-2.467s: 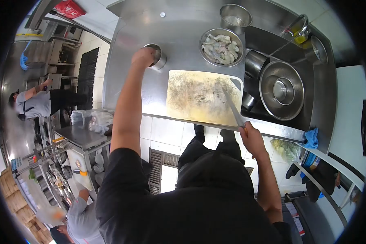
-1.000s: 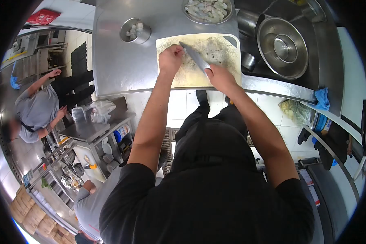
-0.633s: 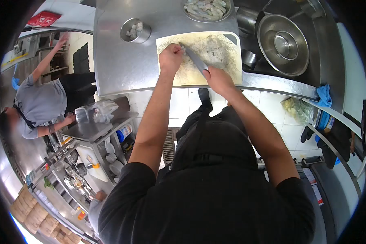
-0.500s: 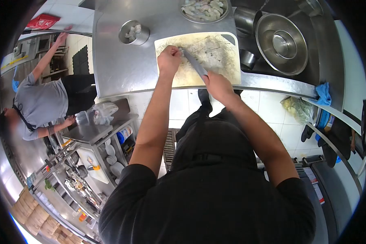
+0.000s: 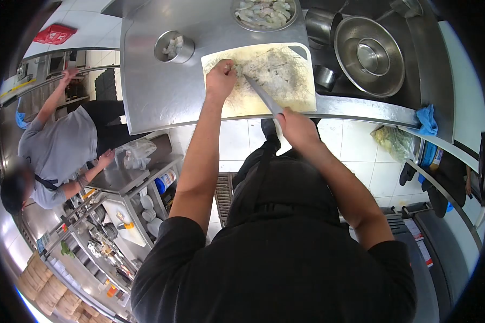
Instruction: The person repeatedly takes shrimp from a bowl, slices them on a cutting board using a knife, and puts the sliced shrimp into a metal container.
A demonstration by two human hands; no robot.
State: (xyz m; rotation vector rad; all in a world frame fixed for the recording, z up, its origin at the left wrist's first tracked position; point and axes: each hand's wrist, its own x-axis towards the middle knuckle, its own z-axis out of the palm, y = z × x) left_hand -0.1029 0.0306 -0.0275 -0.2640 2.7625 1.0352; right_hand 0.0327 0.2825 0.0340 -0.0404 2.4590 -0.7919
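My left hand (image 5: 221,79) is closed at the left side of a worn, pale cutting board (image 5: 216,106). Its fingertips pinch a small greyish shrimp (image 5: 238,70) against the board, partly hidden by the fingers. My right hand (image 5: 300,130) grips the handle of a kitchen knife (image 5: 263,96). The blade slants up and left over the board, its tip close to the shrimp; whether they touch I cannot tell. Behind the board, shrimp (image 5: 265,12) fill a metal bowl (image 5: 258,27). A small metal pot (image 5: 185,52) to the left holds several pale shrimp pieces (image 5: 172,46).
On the right, a sink area holds a large steel basin (image 5: 385,86) and metal pots (image 5: 321,26). A blue cloth (image 5: 427,119) hangs at the counter's right end. At left, a co-worker (image 5: 64,134) stands beside a steel shelf unit (image 5: 129,180).
The knife and my right hand have drawn back slightly towards me, the tip shifting away from the shrimp. My left hand keeps its pinch. The co-worker's body and arms have shifted.
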